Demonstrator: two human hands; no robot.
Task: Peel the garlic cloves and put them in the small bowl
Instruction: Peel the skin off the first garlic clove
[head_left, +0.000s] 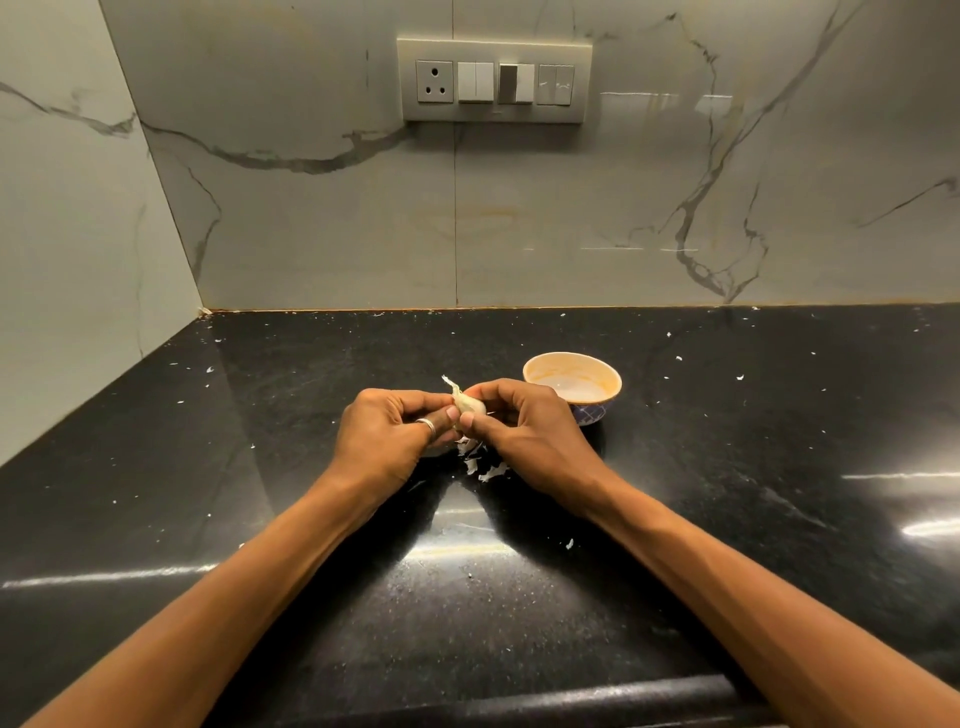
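At the centre of the frame, the left hand (387, 434) and right hand (524, 428) both pinch one garlic clove (470, 404) above the dark worktop (260, 519); bits of skin (480, 467) lie just below it, and the small bowl (572, 387) stands just right of the right hand

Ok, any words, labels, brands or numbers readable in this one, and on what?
None can be read.
On the switch plate: faint marks on the rightmost switches, too small to read.
On the bowl: a pattern outside, no words.
On the ring and the clove: nothing.
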